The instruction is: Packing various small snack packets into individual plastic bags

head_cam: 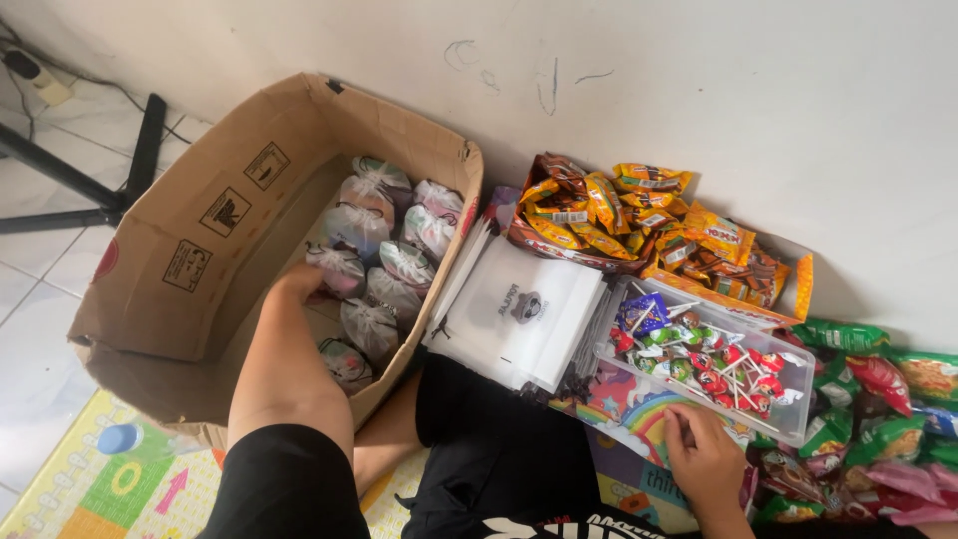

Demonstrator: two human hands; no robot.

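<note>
A large brown cardboard box (200, 250) is lying open-topped at about nine o'clock, its flaps standing up, and filled white drawstring goody bags (384, 265) are sitting inside it in upright rows, their gathered necks pointing up. One tied bag (337, 269) at the near end of the rows is lying just beside the fingertips reaching into the box. At about four o'clock, a clear plastic tub (788, 419) is holding a loose jumble of red and green wrapped lollipops (718, 364) with white sticks pointing every way.
</note>
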